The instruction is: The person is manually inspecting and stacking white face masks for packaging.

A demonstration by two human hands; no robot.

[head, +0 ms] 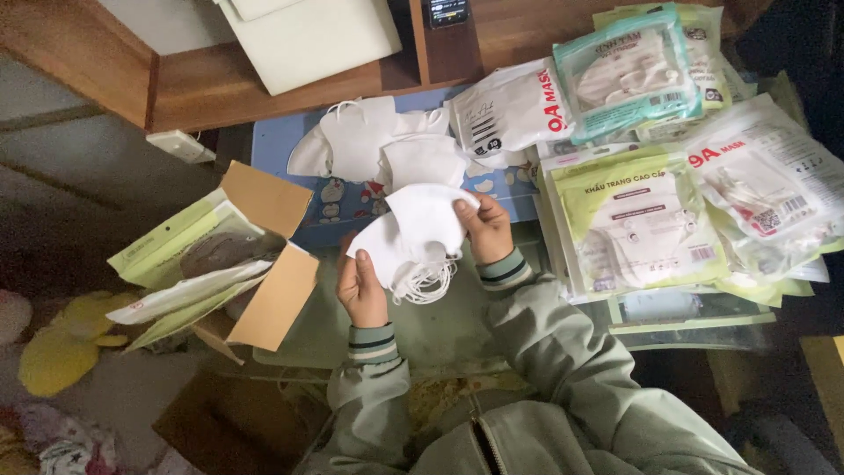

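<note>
Hands first: your left hand point(362, 288) grips the lower left edge of a small stack of white folded fabric face masks point(413, 233), thumb on top, and your right hand point(485, 230) pinches the upper right corner of the same stack, fingers curled over the edge. Thin white ear loops point(428, 283) dangle in a tangle between your wrists. You hold the stack just above a pale green tabletop point(440, 330), close to your chest.

Just beyond your fingers, a loose pile of white unpacked masks point(387, 145) lies on a blue cartoon-printed mat point(352, 207). It looks as if these have not been gathered yet, so that part of the work seems left to do.

To the right of your right hand, many sealed clear-and-green plastic mask packets point(637, 224) lie overlapping, with white packets point(510, 110) and a teal-edged one point(629, 70) farther out. That heap reads as finished stock, or stock waiting; you cannot tell which from here.

To the left of your left hand, an open brown cardboard box point(264, 264) lies tilted, with green-edged flat pouches point(180, 277) sticking out of it. Judging by the amounts, you seem to be somewhere in the middle: some masks in hand, a pile still loose.
</note>
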